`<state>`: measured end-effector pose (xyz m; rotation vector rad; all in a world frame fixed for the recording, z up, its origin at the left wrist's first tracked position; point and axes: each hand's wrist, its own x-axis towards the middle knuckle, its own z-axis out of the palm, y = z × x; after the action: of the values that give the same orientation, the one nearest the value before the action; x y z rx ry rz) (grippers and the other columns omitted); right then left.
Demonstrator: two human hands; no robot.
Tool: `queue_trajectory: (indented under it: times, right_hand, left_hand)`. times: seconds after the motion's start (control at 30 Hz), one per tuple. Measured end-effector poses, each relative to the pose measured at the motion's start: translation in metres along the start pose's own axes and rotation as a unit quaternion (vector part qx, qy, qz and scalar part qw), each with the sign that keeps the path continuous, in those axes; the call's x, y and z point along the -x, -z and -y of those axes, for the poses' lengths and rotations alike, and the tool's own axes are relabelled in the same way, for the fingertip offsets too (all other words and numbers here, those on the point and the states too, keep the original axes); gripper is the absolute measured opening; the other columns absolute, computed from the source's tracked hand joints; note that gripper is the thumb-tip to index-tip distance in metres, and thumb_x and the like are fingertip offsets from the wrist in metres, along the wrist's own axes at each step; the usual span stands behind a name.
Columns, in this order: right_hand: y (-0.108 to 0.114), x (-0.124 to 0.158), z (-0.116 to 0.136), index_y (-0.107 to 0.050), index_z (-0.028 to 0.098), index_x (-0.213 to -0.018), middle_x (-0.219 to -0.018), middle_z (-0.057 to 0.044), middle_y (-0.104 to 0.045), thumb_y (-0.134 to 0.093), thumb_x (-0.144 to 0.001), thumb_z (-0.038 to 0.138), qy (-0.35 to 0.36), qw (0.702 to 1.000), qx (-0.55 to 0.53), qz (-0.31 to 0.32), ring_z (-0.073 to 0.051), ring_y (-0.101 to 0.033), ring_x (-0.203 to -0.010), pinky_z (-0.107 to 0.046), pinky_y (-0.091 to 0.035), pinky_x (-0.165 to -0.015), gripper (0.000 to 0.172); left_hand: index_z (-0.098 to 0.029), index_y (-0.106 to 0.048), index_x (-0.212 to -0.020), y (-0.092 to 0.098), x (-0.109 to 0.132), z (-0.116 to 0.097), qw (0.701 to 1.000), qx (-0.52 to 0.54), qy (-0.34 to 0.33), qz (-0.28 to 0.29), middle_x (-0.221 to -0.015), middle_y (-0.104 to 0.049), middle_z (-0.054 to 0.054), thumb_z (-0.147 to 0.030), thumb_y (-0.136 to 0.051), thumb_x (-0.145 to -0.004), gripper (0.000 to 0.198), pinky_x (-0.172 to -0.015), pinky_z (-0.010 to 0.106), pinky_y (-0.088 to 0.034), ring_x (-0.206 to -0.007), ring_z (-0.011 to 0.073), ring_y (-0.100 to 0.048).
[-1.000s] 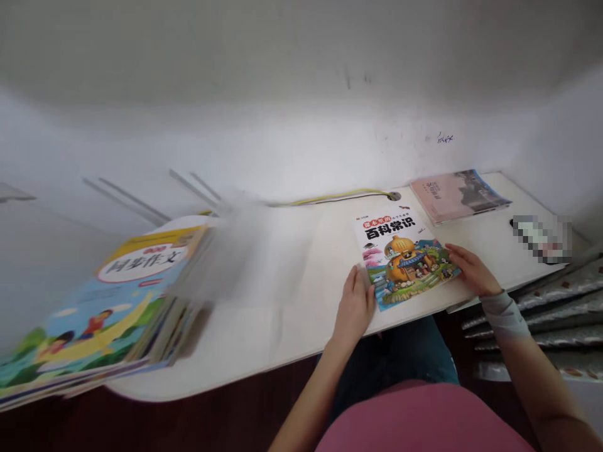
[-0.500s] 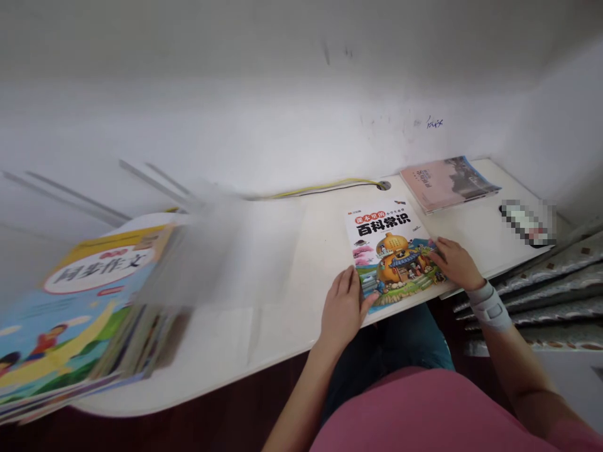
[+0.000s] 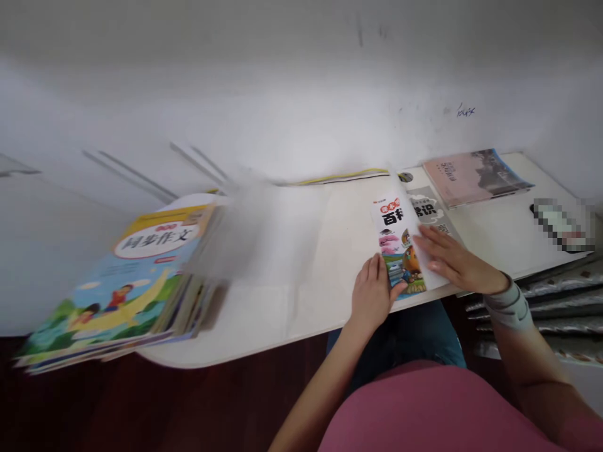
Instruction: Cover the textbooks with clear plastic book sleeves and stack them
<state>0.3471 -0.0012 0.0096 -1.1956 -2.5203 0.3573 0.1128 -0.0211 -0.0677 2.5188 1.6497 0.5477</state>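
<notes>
A children's picture book (image 3: 394,245) with a gourd-shaped house on its front lies near the table's front edge. Its cover is lifted from the right and curls leftward, baring a grey-and-white title page (image 3: 436,210). My left hand (image 3: 372,292) rests along the book's left edge, fingers stretched out and thumb over the lower cover. At the raised cover, my right hand (image 3: 459,260), with a pale band on its wrist, has its fingers extended against the white inner side. I see no grip around the cover.
On the left, a stack of colourful books (image 3: 136,282) overhangs the white table (image 3: 325,251). A pink book (image 3: 466,179) lies at the back right, near a pixelated phone-like object (image 3: 560,226). A yellow cable (image 3: 343,176) runs along the wall. Silvery padded layers (image 3: 556,301) stand at right.
My right hand has moved inward and lifted the book's cover, which now bends to the left over the title page. My left hand stays at the left edge. The view has shifted leftward.
</notes>
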Motion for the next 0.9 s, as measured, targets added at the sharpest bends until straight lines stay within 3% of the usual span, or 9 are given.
queue_trajectory:
  times: [0.1, 0.2, 0.33, 0.47, 0.7, 0.9]
  right_hand:
    - [-0.008, -0.028, 0.012, -0.032, 0.023, -0.147, -0.158, -0.007, -0.018, -0.032, -0.097, 0.045, 0.074, 0.997, -0.012, 0.009, -0.023, -0.007, -0.146, -0.048, -0.019, -0.116, 0.054]
    - [-0.025, -0.049, 0.026, -0.038, 0.020, -0.144, -0.157, -0.010, -0.023, -0.041, -0.093, 0.050, 0.077, 0.996, 0.028, 0.024, -0.029, -0.007, -0.146, -0.053, -0.021, -0.114, 0.058]
    - [-0.040, -0.063, 0.045, -0.043, 0.020, -0.141, -0.154, -0.013, -0.029, -0.047, -0.090, 0.053, 0.094, 0.989, 0.102, 0.049, -0.034, -0.018, -0.143, -0.058, -0.020, -0.111, 0.060]
    - [-0.047, -0.070, 0.059, -0.051, 0.018, -0.135, -0.149, -0.016, -0.037, -0.052, -0.088, 0.050, 0.102, 0.980, 0.155, 0.066, -0.037, -0.027, -0.139, -0.061, -0.021, -0.109, 0.056]
    - [-0.061, -0.078, 0.071, -0.055, 0.017, -0.130, -0.146, -0.016, -0.042, -0.054, -0.088, 0.049, 0.091, 0.976, 0.188, 0.057, -0.038, -0.030, -0.138, -0.062, -0.021, -0.109, 0.052]
    - [-0.067, -0.078, 0.086, -0.053, 0.014, -0.131, -0.144, -0.017, -0.044, -0.048, -0.091, 0.049, 0.108, 0.977, 0.171, 0.058, -0.035, -0.032, -0.137, -0.061, -0.021, -0.110, 0.054]
  left_hand:
    - [-0.006, -0.043, -0.137, 0.010, -0.002, 0.004, 0.995, 0.084, -0.049, 0.013, -0.140, -0.046, 0.023, -0.046, -0.038, -0.093, 0.059, -0.103, 0.047, -0.042, -0.127, 0.0304, -0.046]
    - [-0.016, -0.039, -0.141, 0.028, 0.003, 0.025, 0.990, 0.111, -0.076, 0.031, -0.142, -0.047, 0.016, -0.037, -0.035, -0.095, 0.051, -0.106, 0.046, -0.039, -0.131, 0.0256, -0.045]
    - [-0.012, -0.036, -0.144, 0.046, 0.019, 0.071, 0.998, -0.029, 0.039, 0.031, -0.148, -0.039, 0.018, -0.040, -0.033, -0.096, 0.056, -0.111, 0.059, -0.023, -0.141, 0.0338, -0.025]
    - [-0.014, -0.030, -0.147, 0.048, 0.035, 0.099, 0.991, -0.079, 0.096, 0.047, -0.148, -0.039, 0.016, -0.051, -0.028, -0.095, 0.064, -0.110, 0.059, -0.025, -0.141, 0.0335, -0.025]
    - [-0.007, -0.030, -0.146, 0.045, 0.036, 0.093, 0.987, -0.086, 0.132, 0.019, -0.140, -0.050, 0.018, -0.053, -0.024, -0.095, 0.069, -0.112, 0.054, -0.023, -0.137, 0.0338, -0.034]
    - [-0.009, -0.029, -0.147, 0.046, 0.032, 0.083, 0.983, -0.094, 0.153, 0.039, -0.148, -0.040, 0.017, -0.065, -0.037, -0.087, 0.083, -0.110, 0.060, -0.021, -0.140, 0.0400, -0.025]
